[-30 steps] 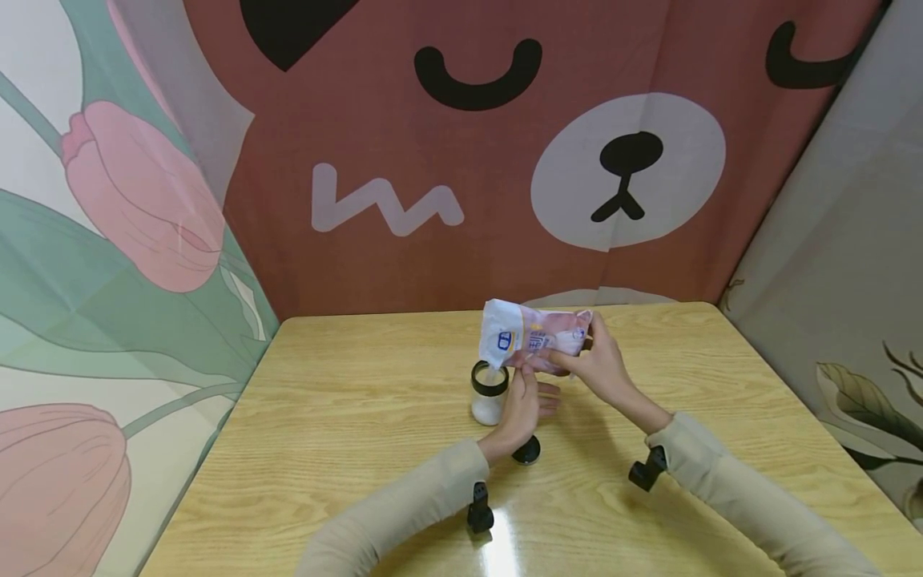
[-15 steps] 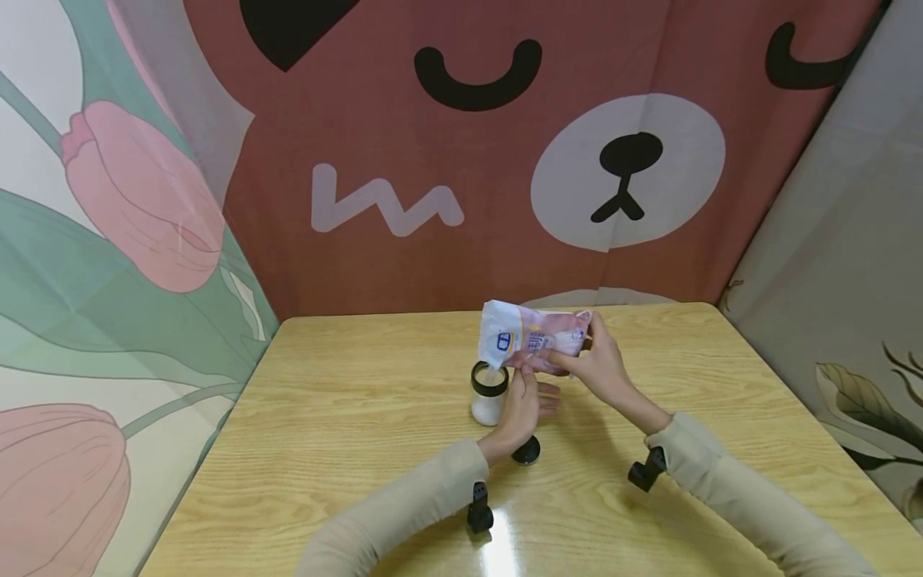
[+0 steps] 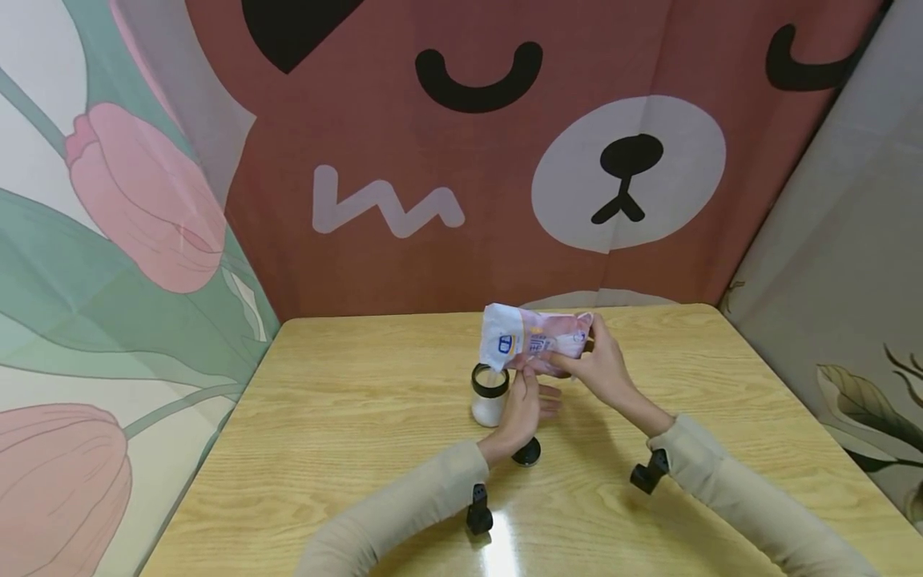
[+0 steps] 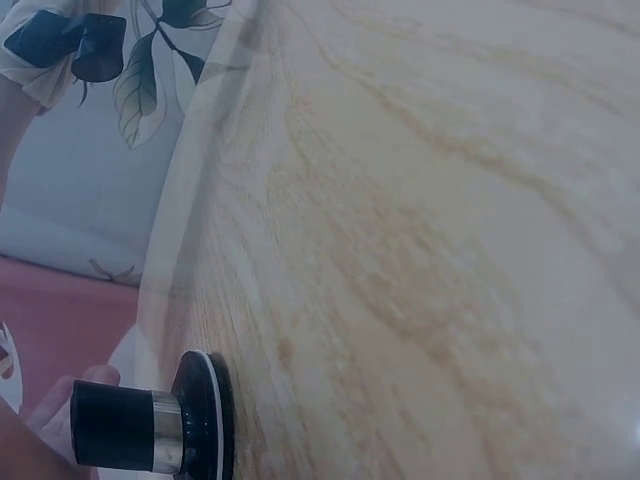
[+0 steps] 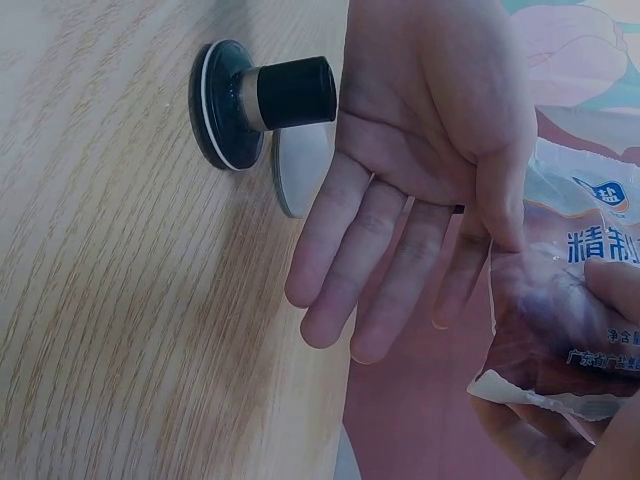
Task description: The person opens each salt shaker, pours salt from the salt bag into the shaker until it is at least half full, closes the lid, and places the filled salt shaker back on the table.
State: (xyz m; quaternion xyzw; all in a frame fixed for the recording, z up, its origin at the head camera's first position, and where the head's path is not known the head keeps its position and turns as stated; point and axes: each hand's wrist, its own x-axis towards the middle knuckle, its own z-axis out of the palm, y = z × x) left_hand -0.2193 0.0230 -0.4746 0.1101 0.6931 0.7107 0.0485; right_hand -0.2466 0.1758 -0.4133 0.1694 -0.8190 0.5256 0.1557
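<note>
My right hand [image 3: 602,365] grips the right end of a pink and white salt bag [image 3: 537,338], tilted with its white end low at the left. That end hangs over the mouth of a clear jar [image 3: 489,410] with a black rim, which stands upright and has white contents. A pale strand shows inside the jar's mouth. My left hand [image 5: 430,130] has its fingers straight and apart, palm toward the right wrist view, and its thumb touches the bag. In the head view it is beside the jar's right side. A black lid with a knob [image 5: 295,92] lies on the table near my left wrist.
The wooden table [image 3: 346,449] runs back to a curtain [image 3: 404,264] with a bear print. Printed cloths hang at the left and right sides. A black camera [image 3: 479,513] is strapped at my left cuff, another camera [image 3: 649,473] at my right.
</note>
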